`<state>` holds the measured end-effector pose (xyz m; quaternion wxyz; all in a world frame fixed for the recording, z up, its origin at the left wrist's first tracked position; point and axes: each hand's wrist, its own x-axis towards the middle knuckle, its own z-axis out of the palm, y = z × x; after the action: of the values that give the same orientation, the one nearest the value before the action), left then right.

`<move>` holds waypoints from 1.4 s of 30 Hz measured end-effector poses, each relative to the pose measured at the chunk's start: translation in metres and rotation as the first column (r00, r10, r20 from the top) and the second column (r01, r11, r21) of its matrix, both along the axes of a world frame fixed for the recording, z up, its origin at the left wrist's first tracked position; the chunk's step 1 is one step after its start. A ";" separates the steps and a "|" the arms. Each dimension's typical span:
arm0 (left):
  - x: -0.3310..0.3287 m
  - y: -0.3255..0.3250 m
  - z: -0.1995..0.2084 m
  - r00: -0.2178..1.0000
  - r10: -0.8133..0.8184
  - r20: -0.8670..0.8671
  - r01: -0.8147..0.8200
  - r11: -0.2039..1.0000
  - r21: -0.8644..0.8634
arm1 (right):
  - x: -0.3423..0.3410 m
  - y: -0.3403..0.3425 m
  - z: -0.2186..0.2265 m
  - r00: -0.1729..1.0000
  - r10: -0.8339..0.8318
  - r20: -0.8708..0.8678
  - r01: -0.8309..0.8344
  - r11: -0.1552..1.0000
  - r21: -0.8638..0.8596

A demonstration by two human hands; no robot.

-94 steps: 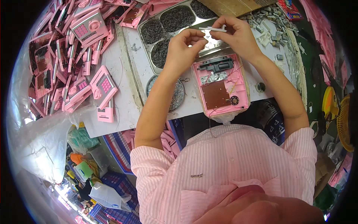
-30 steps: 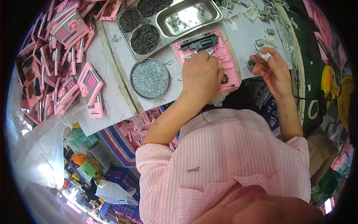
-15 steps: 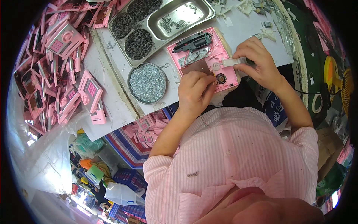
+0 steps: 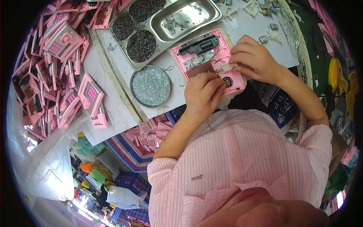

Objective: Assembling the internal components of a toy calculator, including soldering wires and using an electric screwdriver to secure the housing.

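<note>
A pink plastic housing [image 4: 237, 76] lies on the table between my hands. It holds a black mechanism [image 4: 198, 44], a brown board [image 4: 204, 69], thin wires and a small round speaker [image 4: 227, 81]. My left hand [image 4: 201, 94] is closed over the housing's near left part, fingertips pinched beside the speaker; whatever they grip is hidden. On the right, my right hand [image 4: 258, 60] is closed, thumb and fingers at the end of a whitish plastic piece [image 4: 225, 68] that lies over the housing just beyond the speaker.
A metal tray [image 4: 185, 19] of dark springs sits beyond a round tin [image 4: 150, 86] of small silvery parts. Pink housings [image 4: 90, 94] are heaped at left. Small motors [image 4: 273, 27] and white pieces [image 4: 252, 7] lie at far right. Below the table edge is a crate [image 4: 128, 151].
My right hand has shifted slightly away from me, and its fingers have turned downward. The whitish piece has tilted and lies closer to the speaker. My left hand stays pinched by the speaker.
</note>
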<state>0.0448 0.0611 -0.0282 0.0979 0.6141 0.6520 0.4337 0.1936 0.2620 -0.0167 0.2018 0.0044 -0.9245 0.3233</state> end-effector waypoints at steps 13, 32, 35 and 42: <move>-0.003 0.005 0.009 0.984 -0.139 -0.108 0.124 0.984 -0.131 | -0.007 0.014 0.014 0.981 0.112 0.156 -0.113 0.994 0.001; -0.034 0.054 0.049 0.743 0.148 0.653 0.039 0.964 -0.264 | -0.022 0.032 0.051 0.954 -0.295 0.046 0.284 0.944 0.171; -0.036 0.073 0.057 0.544 0.111 0.832 0.257 0.922 -0.291 | -0.009 0.007 0.057 0.977 -0.213 0.002 0.211 0.965 0.156; 0.001 0.091 0.063 0.627 -0.063 0.776 0.264 0.955 -0.136 | 0.025 -0.022 0.033 0.906 -0.423 0.014 0.323 0.669 -0.670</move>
<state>0.0460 0.1520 0.0347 0.4755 0.4142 0.5371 0.5602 0.2186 0.2400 0.0162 0.3175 -0.2333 -0.7147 0.5778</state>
